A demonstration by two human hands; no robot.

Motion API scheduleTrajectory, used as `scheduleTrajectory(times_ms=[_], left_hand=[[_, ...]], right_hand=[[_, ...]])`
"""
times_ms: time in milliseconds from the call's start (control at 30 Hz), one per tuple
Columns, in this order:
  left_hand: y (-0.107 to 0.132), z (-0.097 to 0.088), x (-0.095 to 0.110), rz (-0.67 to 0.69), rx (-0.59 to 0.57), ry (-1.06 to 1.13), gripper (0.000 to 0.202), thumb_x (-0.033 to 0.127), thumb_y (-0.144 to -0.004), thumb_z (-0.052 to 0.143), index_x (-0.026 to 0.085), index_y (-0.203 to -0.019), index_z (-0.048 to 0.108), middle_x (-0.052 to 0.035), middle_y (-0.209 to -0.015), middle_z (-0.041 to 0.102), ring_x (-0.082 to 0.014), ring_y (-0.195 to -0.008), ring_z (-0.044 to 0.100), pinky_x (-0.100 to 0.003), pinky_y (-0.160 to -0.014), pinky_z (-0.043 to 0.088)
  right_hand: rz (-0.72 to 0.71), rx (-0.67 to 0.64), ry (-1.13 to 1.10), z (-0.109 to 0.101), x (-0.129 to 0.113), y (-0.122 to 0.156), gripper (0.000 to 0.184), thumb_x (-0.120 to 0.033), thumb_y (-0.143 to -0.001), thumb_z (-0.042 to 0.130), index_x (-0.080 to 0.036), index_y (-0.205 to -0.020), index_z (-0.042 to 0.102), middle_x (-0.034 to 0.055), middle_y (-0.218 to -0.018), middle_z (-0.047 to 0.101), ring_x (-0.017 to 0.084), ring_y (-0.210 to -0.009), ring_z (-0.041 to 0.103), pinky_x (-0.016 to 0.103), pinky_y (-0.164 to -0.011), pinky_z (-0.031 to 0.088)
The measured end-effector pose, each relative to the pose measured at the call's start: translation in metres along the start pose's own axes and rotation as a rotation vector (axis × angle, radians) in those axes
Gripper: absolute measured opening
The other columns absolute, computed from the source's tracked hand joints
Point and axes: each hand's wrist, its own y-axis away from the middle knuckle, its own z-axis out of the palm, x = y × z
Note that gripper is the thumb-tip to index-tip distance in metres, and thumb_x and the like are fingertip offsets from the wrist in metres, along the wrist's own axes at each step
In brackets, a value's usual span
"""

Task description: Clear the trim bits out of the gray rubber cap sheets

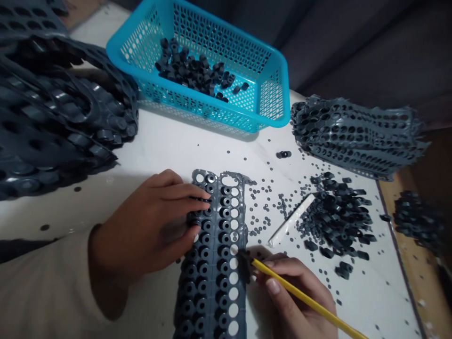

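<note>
A dark grey moulded rubber sheet (213, 263) lies lengthwise before me, with rows of round ring-shaped parts and a column of open holes along its right side. My left hand (155, 221) rests on its upper left part, fingertips and thumb gripping around the rings there. In my right hand (296, 296) is a slim yellow pencil (300, 294), held like a pen. Its dark tip is at the sheet's right edge, beside the column of holes. What the tip touches exactly is hard to make out.
A blue basket (271, 117) with loose dark rings stands behind. Stacked uncut sheets (52, 122) lie left, punched-out sheets (356, 134) at back right. A pile of rings (339, 212), a white stick (291, 220) and scattered small discs lie right, near the table edge.
</note>
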Motion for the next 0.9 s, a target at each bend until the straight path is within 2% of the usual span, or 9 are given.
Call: scheduleTrajectory(times_ms=[367, 700, 900], left_hand=[[-0.0016, 0.0004, -0.0032, 0.013, -0.012, 0.016, 0.030, 0.018, -0.075, 0.059, 0.022, -0.105, 0.062, -0.0037, -0.112, 0.065, -0.0216, -0.092, 0.056, -0.041, -0.080, 0.046], [-0.0029, -0.0012, -0.0024, 0.014, -0.013, 0.000, 0.028, 0.019, -0.074, 0.059, 0.024, -0.102, 0.063, -0.0008, -0.111, 0.065, -0.0215, -0.090, 0.055, -0.039, -0.077, 0.046], [-0.0018, 0.0003, -0.0033, 0.012, -0.011, -0.003, 0.028, 0.018, -0.075, 0.058, 0.024, -0.103, 0.061, -0.0002, -0.112, 0.064, -0.0210, -0.091, 0.055, -0.040, -0.080, 0.045]], right_hand=[[-0.002, 0.001, 0.038, 0.0001, -0.0022, 0.0002, 0.006, -0.020, -0.072, 0.070, -0.022, -0.077, 0.069, 0.0036, -0.068, 0.069, 0.015, -0.064, 0.067, 0.021, -0.058, 0.057], [-0.013, -0.002, 0.032, -0.0001, -0.0040, 0.0003, 0.006, -0.019, -0.072, 0.071, -0.022, -0.077, 0.070, 0.0031, -0.068, 0.068, 0.015, -0.063, 0.067, 0.020, -0.057, 0.056], [-0.003, 0.008, 0.022, 0.0010, -0.0035, -0.0001, 0.006, -0.019, -0.071, 0.071, -0.022, -0.076, 0.070, 0.0039, -0.067, 0.068, 0.016, -0.062, 0.067, 0.021, -0.057, 0.057]])
